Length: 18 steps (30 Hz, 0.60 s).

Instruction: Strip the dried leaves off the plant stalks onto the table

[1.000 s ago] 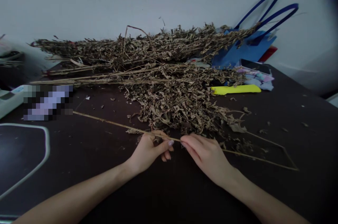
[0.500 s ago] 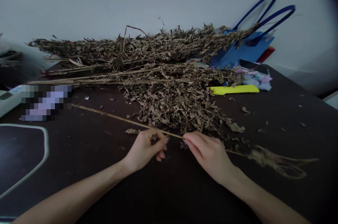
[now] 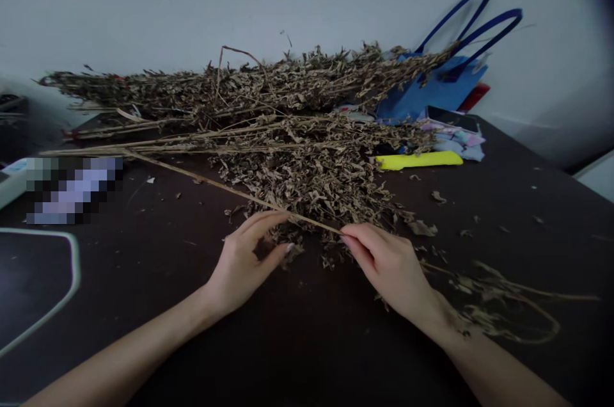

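Observation:
A long bare dried stem runs from the upper left down to my right hand, which pinches it between thumb and fingers. The stem's leafy tail trails off to the right past my wrist. My left hand has loosened, its fingers curved and apart just under the stem, touching crumbled leaves. Right behind both hands lies a heap of stripped dried leaves on the dark table.
A bundle of dried leafy stalks lies along the wall. A blue bag, a yellow marker-like object, a phone and papers sit at the back right. A white-edged dark mat is at the left.
My left hand has let go of the stem and opened. The stem's left end has swung up toward the stalks, and its leafy tail now lies further right.

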Motion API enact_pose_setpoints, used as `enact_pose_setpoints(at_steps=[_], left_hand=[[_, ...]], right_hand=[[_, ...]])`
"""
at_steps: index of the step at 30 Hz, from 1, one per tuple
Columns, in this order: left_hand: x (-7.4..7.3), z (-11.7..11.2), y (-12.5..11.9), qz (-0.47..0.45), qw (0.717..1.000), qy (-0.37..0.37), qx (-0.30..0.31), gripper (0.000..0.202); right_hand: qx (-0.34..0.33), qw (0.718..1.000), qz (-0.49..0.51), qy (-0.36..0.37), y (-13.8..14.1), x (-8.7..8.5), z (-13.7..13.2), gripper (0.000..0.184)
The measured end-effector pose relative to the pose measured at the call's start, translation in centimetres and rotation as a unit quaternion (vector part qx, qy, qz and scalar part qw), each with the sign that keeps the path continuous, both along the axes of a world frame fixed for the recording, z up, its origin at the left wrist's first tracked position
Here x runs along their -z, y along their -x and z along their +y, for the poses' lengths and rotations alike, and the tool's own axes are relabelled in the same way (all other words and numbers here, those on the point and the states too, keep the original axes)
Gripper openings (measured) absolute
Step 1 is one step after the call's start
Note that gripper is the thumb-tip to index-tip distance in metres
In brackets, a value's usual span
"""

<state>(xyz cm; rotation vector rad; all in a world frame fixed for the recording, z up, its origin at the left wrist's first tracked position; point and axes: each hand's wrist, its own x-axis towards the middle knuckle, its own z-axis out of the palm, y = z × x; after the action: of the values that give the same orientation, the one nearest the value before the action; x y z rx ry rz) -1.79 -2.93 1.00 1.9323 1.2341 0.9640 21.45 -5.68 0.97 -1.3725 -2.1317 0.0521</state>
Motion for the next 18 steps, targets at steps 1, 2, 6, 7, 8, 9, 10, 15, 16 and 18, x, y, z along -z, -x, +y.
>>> enact_pose_setpoints(at_steps=[1,2,6,7,8,9,10,15,16,18], left_hand=[[-0.1,0.1,0.1,-0.015,1.0,0.015,0.002,0.04],[-0.2,0.1,0.2,-0.031,0.999,0.028,0.009,0.041],[-0.4,0.3,0.6,-0.031,0.999,-0.008,0.028,0.04],[-0.6,0.3,0.7,-0.012,0.999,-0.041,0.021,0.039],[-0.8,0.2,0.8,0.007,0.997,-0.075,0.015,0.036],[-1.0,0.1,0.8,0.024,0.994,-0.101,0.013,0.032],[-1.2,-0.1,0.9,0.037,0.993,-0.112,0.021,0.026],[-1.5,-1.0,0.5,0.121,0.97,0.031,0.207,0.015],[-1.2,-1.1,0.4,0.131,0.964,0.041,0.228,0.016],[-0.4,-1.2,0.1,0.128,0.965,0.033,0.225,0.017]], right_hand=[[0.0,1.0,0.001,-0.001,0.0,0.0,0.0,0.017],[0.001,1.0,0.001,-0.001,0.0,0.0,0.0,0.017],[0.009,1.0,0.001,0.001,-0.1,-0.3,0.0,0.017],[0.011,1.0,0.001,0.002,-0.1,-0.3,0.0,0.017],[0.012,1.0,0.002,0.001,-0.1,-0.4,0.0,0.018],[0.012,1.0,0.002,0.0,-0.1,-0.4,0.0,0.018],[0.011,1.0,0.001,-0.002,-0.1,-0.5,0.0,0.018],[0.003,1.0,-0.003,-0.003,-0.1,-0.4,0.0,0.018],[0.002,1.0,-0.005,0.0,-0.1,-0.4,0.0,0.018],[-0.001,1.0,-0.01,0.008,0.1,-0.3,-0.1,0.018]])
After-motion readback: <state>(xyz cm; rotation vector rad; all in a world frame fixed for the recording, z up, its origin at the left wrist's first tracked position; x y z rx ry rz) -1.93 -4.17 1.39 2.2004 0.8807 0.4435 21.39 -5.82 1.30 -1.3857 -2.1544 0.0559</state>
